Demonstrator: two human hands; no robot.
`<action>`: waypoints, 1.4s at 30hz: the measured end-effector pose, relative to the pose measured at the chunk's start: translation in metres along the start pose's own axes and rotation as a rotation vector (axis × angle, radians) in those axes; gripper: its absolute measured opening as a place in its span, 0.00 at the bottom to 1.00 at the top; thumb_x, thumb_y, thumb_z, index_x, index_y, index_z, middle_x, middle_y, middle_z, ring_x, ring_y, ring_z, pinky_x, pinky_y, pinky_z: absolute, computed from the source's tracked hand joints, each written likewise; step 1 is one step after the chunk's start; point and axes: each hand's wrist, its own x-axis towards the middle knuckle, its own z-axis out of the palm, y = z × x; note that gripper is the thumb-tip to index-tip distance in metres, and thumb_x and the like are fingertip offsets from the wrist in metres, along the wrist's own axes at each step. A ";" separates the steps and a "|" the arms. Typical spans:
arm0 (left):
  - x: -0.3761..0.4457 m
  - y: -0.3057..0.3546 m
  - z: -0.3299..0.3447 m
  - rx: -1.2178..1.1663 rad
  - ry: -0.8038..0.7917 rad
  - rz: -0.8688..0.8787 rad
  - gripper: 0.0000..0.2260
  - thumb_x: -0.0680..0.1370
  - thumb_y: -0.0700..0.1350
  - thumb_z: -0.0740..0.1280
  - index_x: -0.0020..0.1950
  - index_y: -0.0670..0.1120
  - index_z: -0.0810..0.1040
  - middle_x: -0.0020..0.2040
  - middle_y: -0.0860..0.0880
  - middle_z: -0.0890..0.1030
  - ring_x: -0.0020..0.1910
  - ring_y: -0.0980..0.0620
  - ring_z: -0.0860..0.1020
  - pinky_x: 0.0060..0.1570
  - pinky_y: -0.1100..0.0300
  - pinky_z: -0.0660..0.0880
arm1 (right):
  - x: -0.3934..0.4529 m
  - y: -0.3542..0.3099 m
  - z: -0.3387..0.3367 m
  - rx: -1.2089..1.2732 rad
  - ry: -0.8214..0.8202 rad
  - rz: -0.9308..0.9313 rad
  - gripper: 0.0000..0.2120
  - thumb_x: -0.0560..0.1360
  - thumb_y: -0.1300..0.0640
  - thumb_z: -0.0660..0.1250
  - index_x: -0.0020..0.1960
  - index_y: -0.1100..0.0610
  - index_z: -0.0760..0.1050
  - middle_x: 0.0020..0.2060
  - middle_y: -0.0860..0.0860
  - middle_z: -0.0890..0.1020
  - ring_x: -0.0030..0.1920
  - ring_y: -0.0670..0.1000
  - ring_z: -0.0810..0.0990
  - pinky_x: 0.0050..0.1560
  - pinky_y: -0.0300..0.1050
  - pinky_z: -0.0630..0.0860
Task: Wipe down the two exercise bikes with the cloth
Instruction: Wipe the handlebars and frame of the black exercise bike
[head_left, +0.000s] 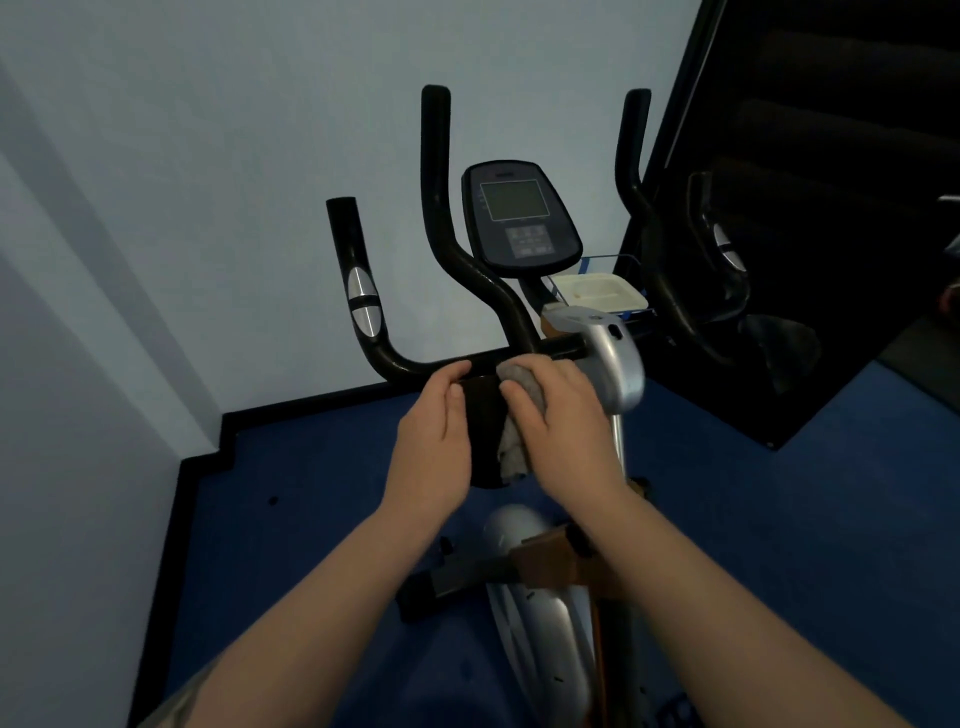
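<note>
Seen from the head camera, a person stands over an exercise bike (524, 338) set on a blue floor (291, 519) in the corner of a pale-walled room. The right hand (558, 415) holds a grey cloth (514, 410), fingers curled over the bunched fabric and pressing it against the black centre block of the handlebar (441, 364), just below the crossbar. Part of the cloth hangs down beneath the palm. The left hand (434, 447) grips the left side of that same block, thumb lying along its front face and fingers wrapped up over the crossbar; the two hands sit just beside each other with the block between them.

Above them rise the black handlebar horns, the left one carrying a silver pulse sensor (362, 304), and the bike's console (519, 218) with its dark screen sits upright between them. The silver stem housing (608, 358) stands immediately right of the right hand. Lower in the frame, between the forearms, the silver body of the bike and a black base bar show.

Behind the console a white tray (597, 293) rests on a shelf. To the right, a dark mirror panel (810, 208) leans against the wall and reflects a handlebar.
</note>
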 end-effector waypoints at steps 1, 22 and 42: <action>-0.001 0.000 0.000 0.010 -0.002 -0.002 0.14 0.85 0.46 0.53 0.67 0.53 0.73 0.54 0.56 0.79 0.52 0.62 0.77 0.48 0.68 0.74 | -0.010 0.001 0.005 0.065 0.053 0.029 0.12 0.81 0.52 0.60 0.63 0.50 0.73 0.54 0.47 0.74 0.57 0.47 0.72 0.56 0.42 0.70; -0.007 -0.004 -0.001 -0.053 0.015 -0.055 0.13 0.84 0.46 0.54 0.63 0.58 0.73 0.53 0.57 0.80 0.50 0.62 0.78 0.47 0.66 0.76 | 0.011 -0.009 0.001 0.126 -0.010 0.153 0.12 0.79 0.47 0.61 0.60 0.50 0.71 0.53 0.47 0.76 0.55 0.46 0.75 0.54 0.46 0.75; -0.014 -0.006 -0.009 0.023 -0.032 0.028 0.11 0.79 0.56 0.54 0.54 0.54 0.72 0.42 0.50 0.80 0.40 0.50 0.78 0.43 0.42 0.76 | 0.031 -0.011 -0.002 -0.545 -0.183 0.010 0.20 0.82 0.39 0.47 0.55 0.54 0.69 0.44 0.52 0.80 0.44 0.54 0.79 0.37 0.48 0.68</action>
